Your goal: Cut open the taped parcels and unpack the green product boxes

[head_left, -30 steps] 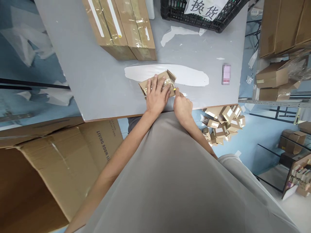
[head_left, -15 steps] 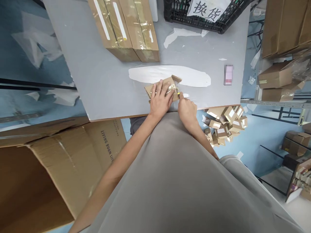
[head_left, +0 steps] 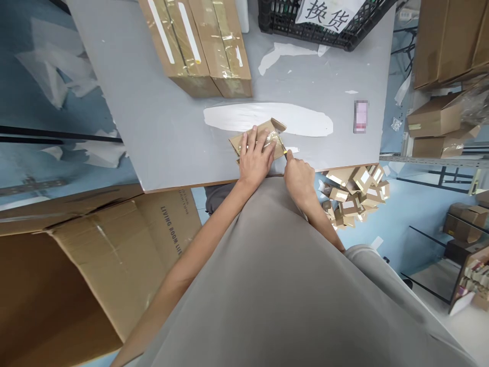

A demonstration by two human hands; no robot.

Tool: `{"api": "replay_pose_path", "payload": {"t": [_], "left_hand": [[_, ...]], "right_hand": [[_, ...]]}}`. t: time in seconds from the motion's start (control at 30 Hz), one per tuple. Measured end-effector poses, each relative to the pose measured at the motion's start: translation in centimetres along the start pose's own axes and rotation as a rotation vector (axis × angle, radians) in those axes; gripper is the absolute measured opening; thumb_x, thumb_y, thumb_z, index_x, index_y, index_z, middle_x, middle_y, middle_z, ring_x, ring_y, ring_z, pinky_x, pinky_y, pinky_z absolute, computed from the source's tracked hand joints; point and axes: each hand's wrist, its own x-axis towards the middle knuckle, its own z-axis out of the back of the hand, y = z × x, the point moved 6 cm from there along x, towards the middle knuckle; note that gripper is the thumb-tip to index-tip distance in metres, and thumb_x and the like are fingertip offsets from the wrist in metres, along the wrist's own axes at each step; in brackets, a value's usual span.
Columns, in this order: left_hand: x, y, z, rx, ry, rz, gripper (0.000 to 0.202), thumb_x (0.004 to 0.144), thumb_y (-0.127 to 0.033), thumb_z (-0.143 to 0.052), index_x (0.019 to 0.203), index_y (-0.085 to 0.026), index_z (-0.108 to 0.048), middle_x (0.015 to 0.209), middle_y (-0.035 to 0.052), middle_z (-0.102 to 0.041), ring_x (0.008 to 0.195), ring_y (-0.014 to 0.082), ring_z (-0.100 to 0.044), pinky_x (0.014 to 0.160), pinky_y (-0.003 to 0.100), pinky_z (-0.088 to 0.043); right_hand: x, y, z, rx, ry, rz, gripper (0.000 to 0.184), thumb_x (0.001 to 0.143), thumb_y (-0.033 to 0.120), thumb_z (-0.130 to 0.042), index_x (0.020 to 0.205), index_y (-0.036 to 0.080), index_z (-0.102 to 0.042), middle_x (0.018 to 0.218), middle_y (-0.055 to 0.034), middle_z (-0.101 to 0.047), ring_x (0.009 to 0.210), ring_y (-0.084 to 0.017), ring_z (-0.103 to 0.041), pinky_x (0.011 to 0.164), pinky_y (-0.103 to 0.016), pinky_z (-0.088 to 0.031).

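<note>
A small cardboard box [head_left: 279, 151] with clear tape and a raised flap lies near the front edge of the grey table [head_left: 171, 137]. My left hand [head_left: 255, 155] rests flat on it, fingers spread, covering much of its top. Closed around a utility knife [head_left: 285, 152], my right hand [head_left: 299, 176] is just right of the box. Only a bit of yellow and dark shows of the knife beyond the fingers, its tip at the box's right side. Behind the box is a long white patch [head_left: 305, 120] on the tabletop.
Two taped cartons [head_left: 231, 86] stand at the back left, a black crate [head_left: 305, 38] at the back right. A pink-and-white item [head_left: 360, 117] lies on the right. Small boxes [head_left: 351, 204] are heaped on the floor, and a large open carton [head_left: 114, 255] stands at lower left.
My right hand has drawn back slightly, down and to the right, with the knife. My left hand still presses on the box, and the view has shifted a little.
</note>
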Motion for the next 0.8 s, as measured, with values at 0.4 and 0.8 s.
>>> {"api": "replay_pose_path", "payload": {"t": [0.4, 0.8], "left_hand": [[0.5, 0.0, 0.6, -0.006, -0.02, -0.006, 0.055, 0.123, -0.059, -0.048, 0.162, -0.031, -0.074, 0.182, 0.0136, -0.064, 0.187, 0.0352, -0.034, 0.156, 0.07, -0.016], [-0.1, 0.5, 0.0, 0.004, 0.049, -0.005, 0.049, 0.121, -0.052, -0.057, 0.161, -0.032, -0.075, 0.188, 0.0112, -0.057, 0.187, 0.0377, -0.033, 0.156, 0.073, -0.013]], "right_hand": [[1.0, -3.4, -2.0, 0.092, -0.034, 0.14, 0.068, 0.125, 0.024, -0.032, 0.193, 0.026, -0.04, 0.18, -0.015, -0.067, 0.141, -0.032, -0.081, 0.116, -0.043, -0.064], [2.1, -1.6, -0.6, 0.033, -0.009, 0.097, 0.067, 0.125, 0.025, -0.037, 0.192, 0.023, -0.04, 0.166, -0.0219, -0.077, 0.136, -0.036, -0.083, 0.116, -0.047, -0.063]]}}
